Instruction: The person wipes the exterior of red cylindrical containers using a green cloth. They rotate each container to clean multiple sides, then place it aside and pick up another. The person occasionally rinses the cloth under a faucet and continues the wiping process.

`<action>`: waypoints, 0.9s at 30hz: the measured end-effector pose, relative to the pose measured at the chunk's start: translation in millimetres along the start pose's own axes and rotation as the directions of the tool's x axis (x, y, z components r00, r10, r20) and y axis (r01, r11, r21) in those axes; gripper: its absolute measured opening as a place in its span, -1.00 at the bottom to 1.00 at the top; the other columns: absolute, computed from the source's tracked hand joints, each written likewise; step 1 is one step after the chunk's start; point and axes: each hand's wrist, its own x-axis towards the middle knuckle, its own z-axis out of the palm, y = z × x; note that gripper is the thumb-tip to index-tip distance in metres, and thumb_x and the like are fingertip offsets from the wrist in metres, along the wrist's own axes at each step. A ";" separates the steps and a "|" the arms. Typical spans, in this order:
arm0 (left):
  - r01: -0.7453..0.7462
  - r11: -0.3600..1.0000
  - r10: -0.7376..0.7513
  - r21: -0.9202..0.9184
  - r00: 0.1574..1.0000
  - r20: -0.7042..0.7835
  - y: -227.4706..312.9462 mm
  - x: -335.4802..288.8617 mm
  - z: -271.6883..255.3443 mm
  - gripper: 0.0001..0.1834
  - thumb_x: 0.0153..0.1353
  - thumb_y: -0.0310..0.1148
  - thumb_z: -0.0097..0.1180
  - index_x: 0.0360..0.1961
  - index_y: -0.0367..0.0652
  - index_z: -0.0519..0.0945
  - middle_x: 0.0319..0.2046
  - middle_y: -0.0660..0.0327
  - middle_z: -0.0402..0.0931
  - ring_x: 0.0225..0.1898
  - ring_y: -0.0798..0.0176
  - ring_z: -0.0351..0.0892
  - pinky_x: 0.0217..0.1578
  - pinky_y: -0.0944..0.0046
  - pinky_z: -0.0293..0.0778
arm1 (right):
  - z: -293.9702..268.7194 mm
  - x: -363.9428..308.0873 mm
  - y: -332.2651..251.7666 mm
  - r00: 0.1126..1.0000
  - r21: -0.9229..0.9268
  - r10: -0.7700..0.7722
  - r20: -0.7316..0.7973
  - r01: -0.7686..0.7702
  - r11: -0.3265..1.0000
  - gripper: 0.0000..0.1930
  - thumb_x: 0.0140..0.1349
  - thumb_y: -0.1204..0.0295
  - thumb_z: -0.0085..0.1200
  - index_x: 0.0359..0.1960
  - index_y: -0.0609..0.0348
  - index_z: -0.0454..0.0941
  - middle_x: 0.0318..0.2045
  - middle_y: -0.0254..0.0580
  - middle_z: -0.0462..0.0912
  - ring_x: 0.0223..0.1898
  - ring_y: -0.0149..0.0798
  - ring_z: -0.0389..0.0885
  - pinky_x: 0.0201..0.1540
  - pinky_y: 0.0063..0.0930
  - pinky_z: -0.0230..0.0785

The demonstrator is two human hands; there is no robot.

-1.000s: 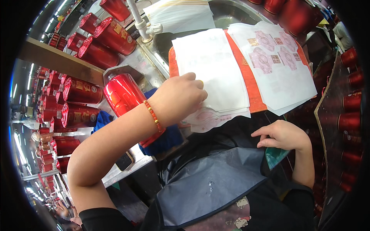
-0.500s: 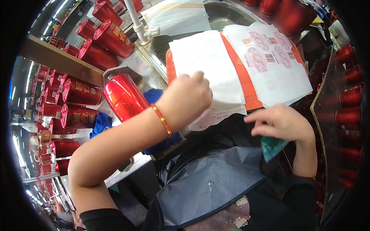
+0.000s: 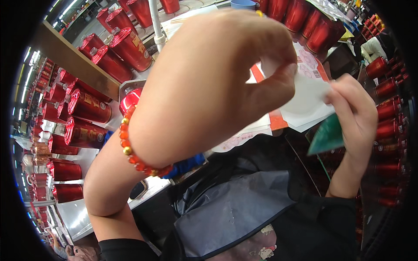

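My left hand (image 3: 222,82), with a red and gold bead bracelet (image 3: 126,141) at the wrist, is raised close to the view. Its thumb and fingers come together in a pinch; what is between them is too blurred to make out. On the right, my right hand (image 3: 357,108) has thumb and forefinger together, a flat green scraper-like piece (image 3: 325,135) held against the palm. White sheets (image 3: 302,106), with pink printed patterns toward the top, lie beneath both hands on an orange-red board (image 3: 277,119). My left hand and forearm partly hide a glossy red bottle (image 3: 129,101).
Several red bottles (image 3: 89,106) stand in rows at the left, with more red bottles (image 3: 296,19) at the back. Further red ones (image 3: 385,130) line the right side. A white pipe (image 3: 156,24) rises behind my left hand. Blue cloth (image 3: 187,167) lies below my left forearm.
My left hand has risen from the white sheets toward the view and moved right. My right hand has moved up and right with the green piece, its fingers drawing together.
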 end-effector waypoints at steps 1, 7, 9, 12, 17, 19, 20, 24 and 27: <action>0.030 0.991 -0.033 -0.129 0.999 -0.018 -2.3 -3.8 2.1 -0.84 0.19 -0.50 0.37 -0.18 -0.22 0.77 -0.33 0.26 0.73 -0.34 0.38 0.69 -0.23 0.34 0.56 | -14.0 -8.6 -5.7 0.999 -0.116 -0.037 0.011 0.038 0.993 -0.95 0.34 0.67 0.11 -0.27 0.39 0.62 -0.43 -0.20 0.54 -0.41 -0.37 0.48 -0.35 -0.52 0.29; 0.164 0.930 -0.242 -0.330 0.947 -0.213 -7.3 -77.8 -55.3 -0.65 0.49 -0.29 0.06 0.04 -0.40 0.66 -0.08 0.03 0.69 -0.12 0.24 0.71 -0.13 0.32 0.55 | -110.5 -75.9 -16.5 0.856 -0.228 0.466 0.223 -0.419 0.879 -0.90 0.23 0.60 0.11 -0.44 0.37 0.53 -0.48 -0.18 0.54 -0.46 -0.37 0.45 -0.38 -0.48 0.23; 0.230 0.922 -0.351 -0.312 0.834 -0.425 9.8 -119.2 -75.0 -0.61 0.56 -0.24 -0.02 0.10 -0.37 0.63 -0.07 0.01 0.66 -0.10 0.22 0.69 -0.11 0.33 0.53 | -111.3 -90.2 -7.6 0.684 -0.332 0.664 0.301 -0.578 0.746 -0.86 0.21 0.54 0.15 -0.47 0.37 0.56 -0.54 -0.10 0.57 -0.49 -0.24 0.53 -0.38 -0.41 0.31; 0.103 0.888 -0.449 -0.448 0.408 -0.795 -1.9 -183.2 -60.9 -0.68 0.54 -0.27 0.08 0.06 -0.32 0.63 -0.19 0.07 0.67 -0.30 0.31 0.62 -0.20 0.38 0.47 | -83.6 -124.7 41.2 0.540 -0.565 0.743 0.395 -0.495 0.660 -0.80 0.24 0.40 0.15 -0.42 0.32 0.64 -0.47 0.10 0.64 -0.40 0.07 0.66 -0.30 -0.17 0.46; 0.112 0.825 -0.556 -0.554 0.343 -0.757 8.1 -247.1 -34.8 -0.68 0.52 -0.25 0.13 0.13 -0.25 0.62 -0.23 0.17 0.67 -0.37 0.46 0.53 -0.39 0.54 0.38 | 13.4 -183.0 165.6 0.563 -0.594 0.768 0.306 -0.517 0.616 -0.77 0.25 0.39 0.17 -0.33 0.38 0.68 -0.46 0.20 0.67 -0.41 0.19 0.68 -0.29 -0.10 0.50; 0.229 0.816 -0.572 -0.531 0.184 -0.799 9.8 -256.4 -20.4 -0.68 0.52 -0.28 0.14 0.15 -0.25 0.62 -0.28 0.22 0.66 -0.46 0.53 0.44 -0.50 0.58 0.27 | 40.5 -201.2 207.4 0.689 -0.540 0.692 0.213 -0.507 0.672 -0.76 0.27 0.34 0.21 -0.22 0.31 0.72 -0.31 0.25 0.70 -0.14 0.29 0.69 -0.10 -0.01 0.55; 0.255 0.799 -0.590 -0.544 0.159 -0.792 16.3 -251.9 -17.5 -0.68 0.54 -0.28 0.11 0.16 -0.24 0.62 -0.34 0.24 0.65 -0.54 0.55 0.37 -0.54 0.57 0.23 | 50.6 -212.5 234.5 0.760 -0.552 0.620 0.192 -0.439 0.709 -0.75 0.27 0.37 0.21 -0.13 0.30 0.70 -0.23 0.26 0.71 -0.08 0.29 0.68 -0.04 -0.03 0.55; 0.357 0.732 -0.663 -0.580 0.181 -0.726 22.6 -255.5 -9.9 -0.69 0.56 -0.30 0.06 0.18 -0.24 0.59 -0.35 0.21 0.65 -0.54 0.53 0.42 -0.52 0.57 0.31 | 98.3 -232.1 292.5 0.935 -0.367 0.337 -0.111 -0.353 0.860 -0.69 0.32 0.42 0.18 0.06 0.25 0.63 -0.01 0.18 0.71 0.07 0.25 0.63 0.11 -0.08 0.51; 0.408 0.690 -0.683 -0.598 0.092 -0.725 15.5 -256.9 5.4 -0.68 0.56 -0.30 0.07 0.18 -0.26 0.58 -0.36 0.21 0.63 -0.53 0.51 0.43 -0.50 0.54 0.32 | 114.3 -233.0 298.6 0.876 -0.452 0.478 -0.073 -0.456 0.767 -0.70 0.33 0.42 0.19 0.06 0.25 0.63 -0.01 0.14 0.72 0.07 0.23 0.63 0.12 -0.09 0.50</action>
